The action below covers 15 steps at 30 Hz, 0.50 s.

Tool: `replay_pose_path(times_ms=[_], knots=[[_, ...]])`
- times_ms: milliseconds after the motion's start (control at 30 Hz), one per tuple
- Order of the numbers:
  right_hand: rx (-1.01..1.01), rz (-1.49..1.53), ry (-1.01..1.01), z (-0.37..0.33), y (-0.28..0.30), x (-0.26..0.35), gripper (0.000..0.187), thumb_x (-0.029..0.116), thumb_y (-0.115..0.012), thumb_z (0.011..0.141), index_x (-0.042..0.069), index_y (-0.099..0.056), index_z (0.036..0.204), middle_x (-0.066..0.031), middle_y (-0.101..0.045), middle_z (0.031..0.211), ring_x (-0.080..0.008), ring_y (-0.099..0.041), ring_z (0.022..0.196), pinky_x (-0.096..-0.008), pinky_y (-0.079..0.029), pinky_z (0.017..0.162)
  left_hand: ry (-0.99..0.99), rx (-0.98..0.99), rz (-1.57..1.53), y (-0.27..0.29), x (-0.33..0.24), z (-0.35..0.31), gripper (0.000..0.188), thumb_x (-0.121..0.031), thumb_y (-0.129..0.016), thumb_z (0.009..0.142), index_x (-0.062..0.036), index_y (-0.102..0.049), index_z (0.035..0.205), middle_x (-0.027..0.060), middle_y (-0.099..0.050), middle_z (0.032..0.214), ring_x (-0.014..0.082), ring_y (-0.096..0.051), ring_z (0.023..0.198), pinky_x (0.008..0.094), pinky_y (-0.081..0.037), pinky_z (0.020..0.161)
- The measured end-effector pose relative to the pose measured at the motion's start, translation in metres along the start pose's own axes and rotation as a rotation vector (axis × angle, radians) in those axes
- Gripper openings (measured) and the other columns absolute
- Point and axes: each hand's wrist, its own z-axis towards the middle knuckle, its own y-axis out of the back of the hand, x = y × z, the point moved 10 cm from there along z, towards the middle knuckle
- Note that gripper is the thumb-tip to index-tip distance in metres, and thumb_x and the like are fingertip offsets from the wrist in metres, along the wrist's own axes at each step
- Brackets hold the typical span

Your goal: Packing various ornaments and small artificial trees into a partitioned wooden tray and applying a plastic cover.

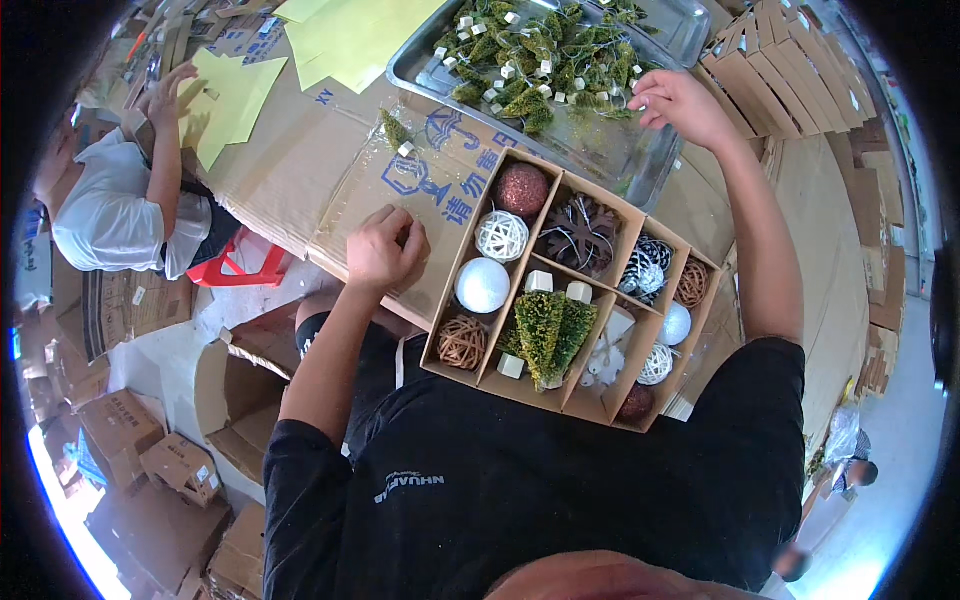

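Observation:
My left hand (387, 248) rests loosely curled on the cardboard-covered table, beside the divided box, with nothing visible in it. My right hand (685, 108) reaches over the right side of the metal tray (650, 170), its fingers bent and apart, holding nothing visible. Several miniature green trees (520, 70) with white block bases lie heaped in that tray, close to the fingertips. The cardboard divided box (572, 400) stands tilted against my front. Its compartments hold a brown glitter ball (522, 190), white balls (482, 285), woven balls (463, 342), pinecones (645, 268) and small trees (545, 330).
A single miniature tree (394, 130) lies on the table between box and tray. Yellow sheets (345, 40) cover the far left. Folded cardboard pieces (785, 75) are stacked at the far right. Another person (120, 200) sits at the left near a red stool (240, 265); cartons (120, 430) crowd the floor.

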Motion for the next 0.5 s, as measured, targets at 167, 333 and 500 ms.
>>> replay_pose_path(times_ms=[167,333,500], knots=[[-0.045,-0.172,-0.090,0.004,0.007,-0.008,0.016,0.016,-0.064,0.090,0.002,-0.067,0.097,-0.0051,-0.071,0.086,-0.0114,-0.066,0.068,-0.0271,-0.052,0.059,-0.013,-0.017,-0.010,0.000,0.000,0.000,0.017,-0.021,-0.064,0.082,-0.0067,-0.060,0.073,0.0109,-0.060,0.072,0.0319,-0.062,0.067,0.0414,-0.051,0.061],[-0.014,-0.539,-0.017,0.010,-0.016,-0.028,0.028,0.006,-0.063,0.078,0.010,-0.070,0.104,-0.0098,-0.066,0.079,-0.0236,-0.066,0.073,-0.0366,-0.053,0.066,0.020,-0.002,-0.012,0.000,0.002,-0.001,0.018,-0.021,-0.064,0.083,-0.0069,-0.060,0.073,0.0108,-0.060,0.072,0.0316,-0.062,0.068,0.0416,-0.051,0.061],[-0.091,-0.859,0.395,0.015,-0.045,-0.017,0.029,0.006,-0.062,0.081,0.014,-0.067,0.108,-0.0127,-0.056,0.094,-0.0320,-0.062,0.088,-0.0413,-0.052,0.074,-0.010,-0.011,-0.016,0.000,0.000,0.001,0.018,-0.022,-0.064,0.083,-0.0071,-0.060,0.074,0.0109,-0.060,0.072,0.0321,-0.062,0.068,0.0419,-0.051,0.061]])
